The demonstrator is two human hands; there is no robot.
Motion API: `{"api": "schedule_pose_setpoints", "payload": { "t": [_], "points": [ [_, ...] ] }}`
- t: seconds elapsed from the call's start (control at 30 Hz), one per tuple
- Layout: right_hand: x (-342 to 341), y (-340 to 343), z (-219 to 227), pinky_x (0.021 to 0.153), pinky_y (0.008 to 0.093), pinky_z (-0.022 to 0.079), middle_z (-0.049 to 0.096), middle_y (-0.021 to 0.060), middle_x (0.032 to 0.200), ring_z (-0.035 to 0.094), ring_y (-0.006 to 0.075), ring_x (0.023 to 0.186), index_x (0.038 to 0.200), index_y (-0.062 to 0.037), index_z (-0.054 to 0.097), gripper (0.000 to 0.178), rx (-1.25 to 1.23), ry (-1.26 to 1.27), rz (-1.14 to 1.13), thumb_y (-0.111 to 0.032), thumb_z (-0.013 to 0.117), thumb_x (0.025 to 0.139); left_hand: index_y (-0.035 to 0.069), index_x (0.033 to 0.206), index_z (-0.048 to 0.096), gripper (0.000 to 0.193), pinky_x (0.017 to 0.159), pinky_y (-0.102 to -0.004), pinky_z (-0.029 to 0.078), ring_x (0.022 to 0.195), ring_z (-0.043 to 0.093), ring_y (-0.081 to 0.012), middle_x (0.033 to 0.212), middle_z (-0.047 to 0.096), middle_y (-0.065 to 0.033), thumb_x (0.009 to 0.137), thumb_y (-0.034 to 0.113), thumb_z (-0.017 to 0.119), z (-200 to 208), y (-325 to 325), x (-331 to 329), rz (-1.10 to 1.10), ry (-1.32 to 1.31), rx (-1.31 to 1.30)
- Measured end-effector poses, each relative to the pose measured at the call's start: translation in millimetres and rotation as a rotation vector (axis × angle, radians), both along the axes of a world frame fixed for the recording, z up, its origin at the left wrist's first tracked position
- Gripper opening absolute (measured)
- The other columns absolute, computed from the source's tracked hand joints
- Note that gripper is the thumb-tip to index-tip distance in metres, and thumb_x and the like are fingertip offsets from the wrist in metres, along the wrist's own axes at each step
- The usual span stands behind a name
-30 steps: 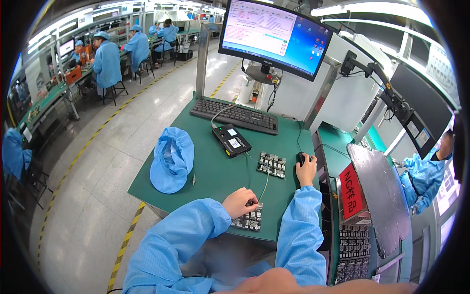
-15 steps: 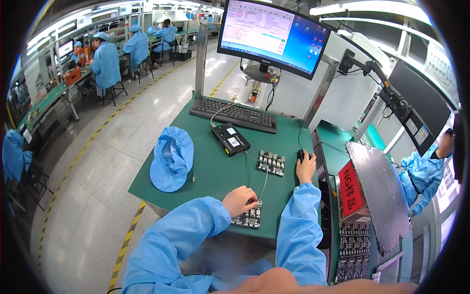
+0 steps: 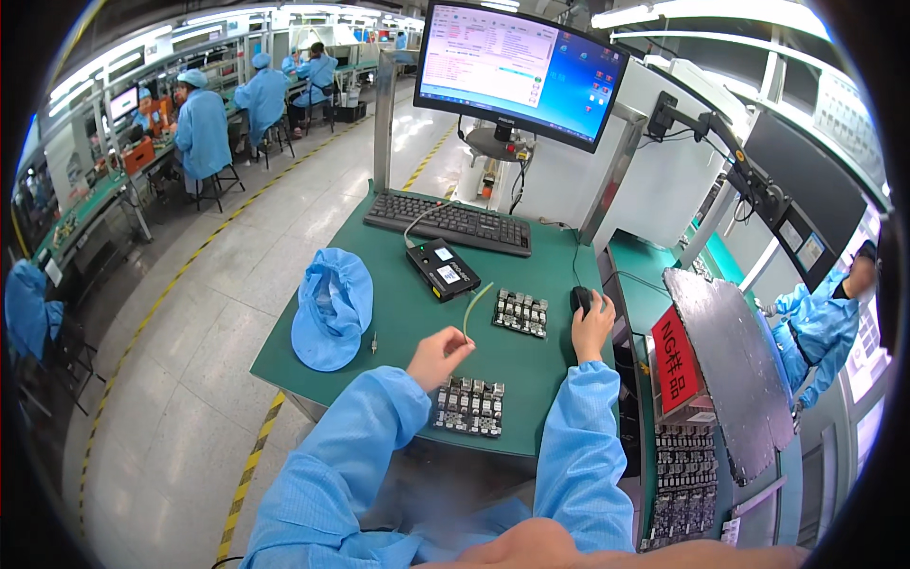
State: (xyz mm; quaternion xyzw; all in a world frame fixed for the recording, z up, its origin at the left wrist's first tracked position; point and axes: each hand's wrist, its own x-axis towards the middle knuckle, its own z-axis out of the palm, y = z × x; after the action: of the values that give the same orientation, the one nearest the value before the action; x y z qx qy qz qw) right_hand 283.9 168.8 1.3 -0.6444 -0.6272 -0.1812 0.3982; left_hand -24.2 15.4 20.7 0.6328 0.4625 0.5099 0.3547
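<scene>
My left hand (image 3: 440,357) is closed in a pinch on the lower end of a thin yellow-green cable (image 3: 480,299). The cable curves up towards a black box with small lit screens (image 3: 443,268). Just below this hand lies a panel of small circuit boards (image 3: 469,406) with metal connectors, apart from the fingers. A second such panel (image 3: 520,313) rests farther back, between my two hands. My right hand (image 3: 592,329) is wrapped over a black computer mouse (image 3: 580,300) at the table's right side.
A blue cap (image 3: 332,308) and a small metal connector piece (image 3: 373,342) lie on the left of the green table (image 3: 398,327). Behind are a keyboard (image 3: 447,224) and a monitor (image 3: 521,71). Stacked boards (image 3: 684,484) and a red sign (image 3: 675,363) stand right. Several people work beyond.
My left hand has lifted off the near board panel and moved up and left, drawing the cable end away from it. The right hand stays on the mouse.
</scene>
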Motion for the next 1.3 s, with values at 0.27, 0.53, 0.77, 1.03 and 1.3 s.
{"api": "schedule_pose_setpoints", "payload": {
  "t": [0.27, 0.53, 0.77, 1.03, 1.3],
  "points": [
    [-100, -160, 73, 0.073, 0.0268, 0.048, 0.066, 0.0081, 0.088, 0.062, 0.0141, 0.08, 0.103, -0.0003, 0.063, 0.016, -0.344, 0.599, 0.891, -0.009, 0.059, 0.09, -0.001, 0.125, 0.044, 0.046, 0.074, -0.0268, 0.049, 0.076, 0.061, -0.0108, 0.081, 0.064, -0.0047, 0.086, 0.008, 0.065, 49, -36, -7, 0.0, -0.042, 0.062],
    [-99, -212, 26, 0.066, 0.0258, 0.05, 0.068, 0.0077, 0.082, 0.063, 0.0111, 0.076, 0.097, 0.0011, 0.067, 0.019, -0.636, 0.815, 0.803, -0.015, 0.066, 0.087, 0.007, 0.139, 0.032, 0.067, 0.071, -0.0342, 0.05, 0.078, 0.063, -0.0267, 0.082, 0.062, -0.0073, 0.081, 0.007, 0.066, 33, -56, 31, -0.231, 0.458, 0.17],
    [-87, -164, 44, 0.068, 0.028, 0.049, 0.066, 0.009, 0.08, 0.062, 0.0156, 0.073, 0.09, 0.0002, 0.065, 0.014, -0.639, 0.622, 0.854, -0.012, 0.067, 0.084, 0.004, 0.143, 0.027, 0.083, 0.09, -0.0388, 0.045, 0.104, 0.057, -0.03, 0.113, 0.058, -0.013, 0.079, 0.032, 0.071, 17, -61, 6, -0.2, 0.705, 0.299],
    [-82, -12, 37, 0.072, 0.0463, 0.047, 0.063, 0.018, 0.086, 0.06, 0.0406, 0.081, 0.097, -0.0024, 0.051, 0.013, -0.249, 0.275, 0.385, -0.015, 0.05, 0.092, 0.001, 0.14, 0.032, 0.1, 0.103, -0.0451, 0.034, 0.117, 0.044, -0.0366, 0.125, 0.047, -0.019, 0.067, 0.055, 0.074, 19, -46, -36, -0.244, 0.868, 0.359],
    [-92, 25, -17, 0.068, 0.0512, 0.045, 0.061, 0.0209, 0.082, 0.058, 0.0423, 0.079, 0.092, -0.0038, 0.047, 0.015, -0.237, 0.106, 0.612, -0.019, 0.049, 0.094, 0.0, 0.135, 0.04, 0.09, 0.102, -0.0443, 0.034, 0.116, 0.044, -0.0359, 0.123, 0.047, -0.0187, 0.07, 0.053, 0.073, 2, -21, -68, 0.068, 0.96, 0.27]
  ]
}}
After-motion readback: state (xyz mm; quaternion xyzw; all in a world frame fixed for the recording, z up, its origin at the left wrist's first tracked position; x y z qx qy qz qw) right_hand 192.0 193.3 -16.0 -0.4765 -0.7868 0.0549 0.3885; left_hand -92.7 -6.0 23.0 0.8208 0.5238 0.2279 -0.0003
